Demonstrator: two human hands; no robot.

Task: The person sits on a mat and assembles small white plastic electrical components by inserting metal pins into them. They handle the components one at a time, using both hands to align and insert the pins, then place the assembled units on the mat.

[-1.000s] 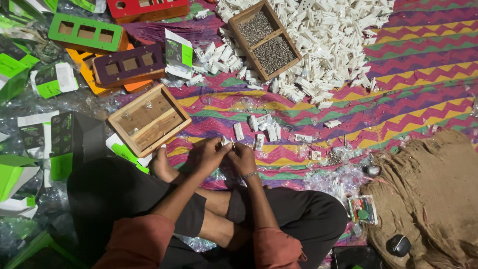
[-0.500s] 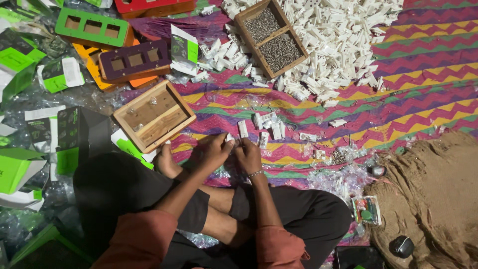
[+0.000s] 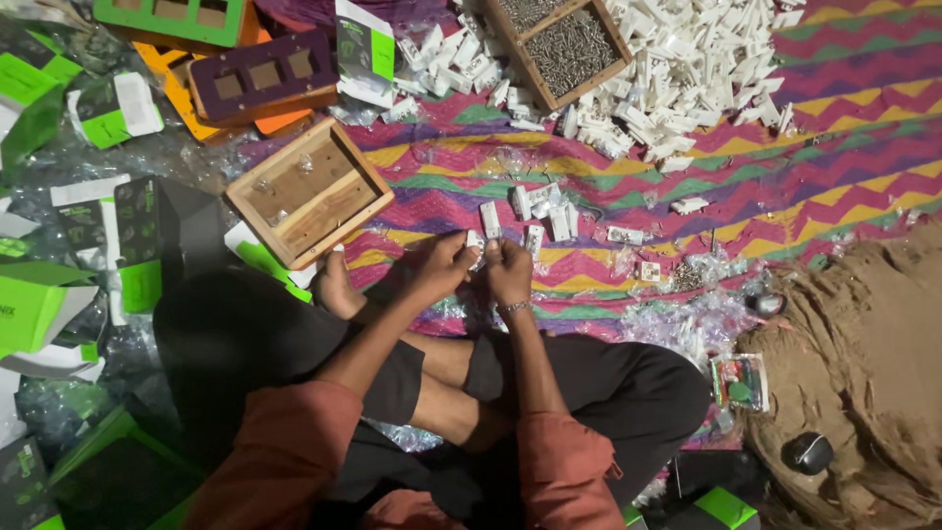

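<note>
the left hand [image 3: 439, 267] and right hand [image 3: 507, 270] meet over the striped mat [image 3: 785, 167], fingers pinched together on a small white plastic part [image 3: 477, 241], just below a few loose white parts [image 3: 538, 209] and beside a wooden tray [image 3: 308, 192].

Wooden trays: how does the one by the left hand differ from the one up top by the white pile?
The near wooden tray looks almost bare, with pale boards showing; the far wooden tray is filled with small dark metal parts. The near one lies beside the left hand at the edge of the zigzag mat; the far one is ringed by the pile of white plastic parts. Both are rectangular, split in two compartments, and turned diagonally.
</note>
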